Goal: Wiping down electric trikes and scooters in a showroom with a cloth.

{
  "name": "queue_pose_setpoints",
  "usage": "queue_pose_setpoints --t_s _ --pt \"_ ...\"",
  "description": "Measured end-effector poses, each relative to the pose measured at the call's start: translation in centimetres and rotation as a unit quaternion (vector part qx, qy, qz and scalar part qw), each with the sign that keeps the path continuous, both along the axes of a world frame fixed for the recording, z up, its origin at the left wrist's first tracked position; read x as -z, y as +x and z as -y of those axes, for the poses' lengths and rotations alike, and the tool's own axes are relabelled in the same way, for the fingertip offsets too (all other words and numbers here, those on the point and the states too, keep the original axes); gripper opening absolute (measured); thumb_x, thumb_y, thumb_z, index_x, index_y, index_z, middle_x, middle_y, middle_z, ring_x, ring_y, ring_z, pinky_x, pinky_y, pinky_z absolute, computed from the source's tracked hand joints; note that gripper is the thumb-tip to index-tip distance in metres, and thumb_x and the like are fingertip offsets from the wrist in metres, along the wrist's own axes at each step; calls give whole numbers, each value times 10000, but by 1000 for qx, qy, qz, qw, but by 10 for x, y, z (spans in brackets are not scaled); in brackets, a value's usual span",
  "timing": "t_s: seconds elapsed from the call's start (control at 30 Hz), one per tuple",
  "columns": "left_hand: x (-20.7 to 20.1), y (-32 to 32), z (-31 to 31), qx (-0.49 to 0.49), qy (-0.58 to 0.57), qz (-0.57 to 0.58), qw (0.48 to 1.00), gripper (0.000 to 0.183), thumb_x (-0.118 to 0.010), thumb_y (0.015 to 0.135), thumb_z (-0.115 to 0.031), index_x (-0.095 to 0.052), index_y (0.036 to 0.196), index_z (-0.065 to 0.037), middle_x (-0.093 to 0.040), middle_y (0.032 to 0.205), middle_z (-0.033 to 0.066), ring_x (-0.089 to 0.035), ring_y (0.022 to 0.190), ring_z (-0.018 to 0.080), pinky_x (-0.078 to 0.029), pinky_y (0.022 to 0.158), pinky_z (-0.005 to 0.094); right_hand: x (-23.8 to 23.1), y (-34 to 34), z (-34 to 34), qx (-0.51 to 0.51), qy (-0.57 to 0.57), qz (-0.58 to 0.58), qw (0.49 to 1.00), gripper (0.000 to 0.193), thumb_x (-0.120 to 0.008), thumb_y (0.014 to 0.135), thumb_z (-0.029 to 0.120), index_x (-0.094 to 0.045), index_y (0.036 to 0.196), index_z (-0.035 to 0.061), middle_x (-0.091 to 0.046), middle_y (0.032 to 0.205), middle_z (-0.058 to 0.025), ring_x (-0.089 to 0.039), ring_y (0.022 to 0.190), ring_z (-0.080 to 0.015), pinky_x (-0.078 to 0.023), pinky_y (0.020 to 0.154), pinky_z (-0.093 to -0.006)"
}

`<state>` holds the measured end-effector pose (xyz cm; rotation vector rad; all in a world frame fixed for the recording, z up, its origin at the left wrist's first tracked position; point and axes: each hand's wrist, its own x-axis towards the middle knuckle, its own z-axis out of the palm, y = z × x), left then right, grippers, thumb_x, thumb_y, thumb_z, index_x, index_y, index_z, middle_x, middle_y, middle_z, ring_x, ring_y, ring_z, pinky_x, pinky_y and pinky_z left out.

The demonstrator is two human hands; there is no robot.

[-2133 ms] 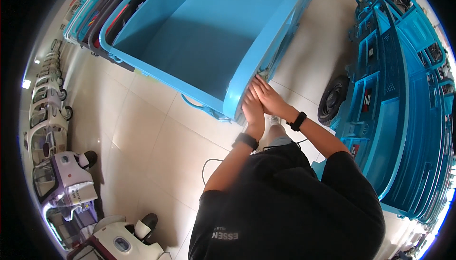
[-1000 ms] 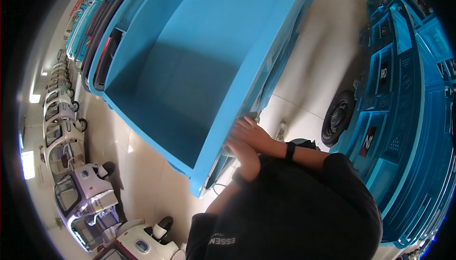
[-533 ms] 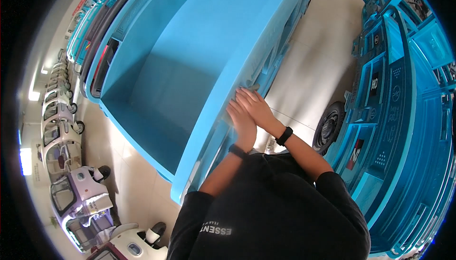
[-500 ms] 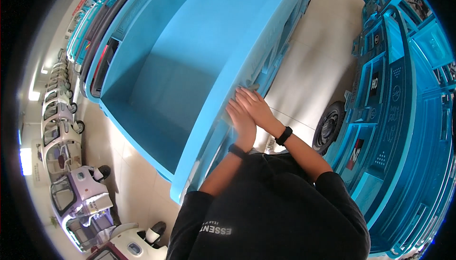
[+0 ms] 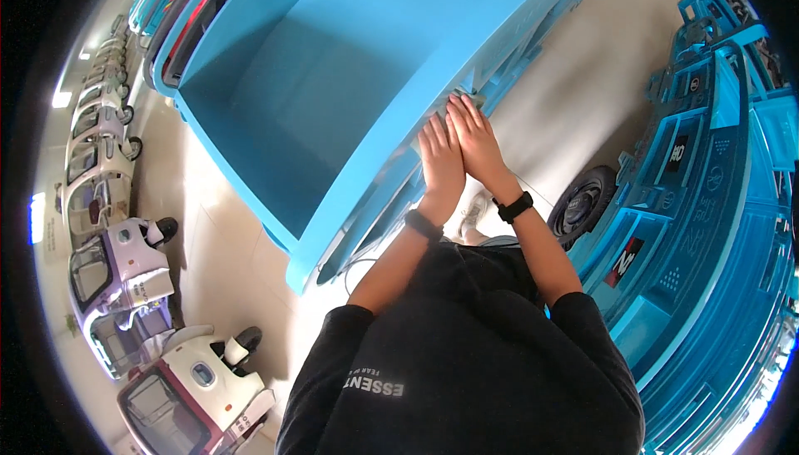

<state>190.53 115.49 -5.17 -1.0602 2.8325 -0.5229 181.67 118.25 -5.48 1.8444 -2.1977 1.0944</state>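
hands side by side now, your left hand [image 5: 441, 160] and right hand [image 5: 478, 139] touching along their inner edges, backs up, fingers nearly straight against the outer side of the blue cargo bed [image 5: 333, 72], just below its rim. can't tell whether they close on anything there; your palms are hidden. your right fingertips reach farther up that side, your left hand sits nearer the bed's lower corner, and here's the relation that counts: the bed lies up and to the left of both hands, its edge slanting from lower left to upper right. the long axis seems to follow that slant, though the view cuts off the far end. black wristband [image 5: 513, 206] on your right wrist, shoe [image 5: 474, 214] below. out to your right, a dark tyre [image 5: 583, 204] beside blue vehicle bodywork [image 5: 691, 230]; away to your left, small vehicles [image 5: 116, 247] lined up on the pale floor [image 5: 225, 230].
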Motion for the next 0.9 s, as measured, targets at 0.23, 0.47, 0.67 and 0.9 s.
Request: queue_pose_setpoints --t_s 0.23,0.47,0.67,0.9 --pt "-1 41 -14 29 79 -113 990 591 -473 778 -169 -279 1275 82 -245 1313 316 -213 1249 434 -178 1022 483 5 27 -22 -43 55 23 997 396 -438 830 111 -417 1203 -19 -378 1294 -181 -314 1232 -327 -268 983 -426" --pt "-7 122 -38 7 124 -163 979 723 -588 725 -252 -261 1285 68 -226 1330 306 -227 1250 415 -200 1020 473 -6 97 -39 -105 7 3 994 370 -469 755 8 -466 1120 -53 -444 1209 -194 -380 1146 -375 -317 931 -432" --pt "1 203 -59 -9 83 -216 973 749 -605 695 -221 -251 1284 76 -251 1317 299 -236 1245 405 -206 1015 466 -7 175 -55 -128 83 -28 988 494 -512 763 19 -404 1245 23 -350 1335 -124 -279 1267 -276 -257 1004 -449" --pt "-1 245 -75 -46 122 -229 965 602 -471 747 -143 -276 1266 92 -289 1294 305 -259 1238 400 -209 1017 445 2 224 -58 -132 12 -27 991 327 -488 767 16 -485 1093 -1 -466 1183 -134 -376 1174 -298 -307 961 -417"
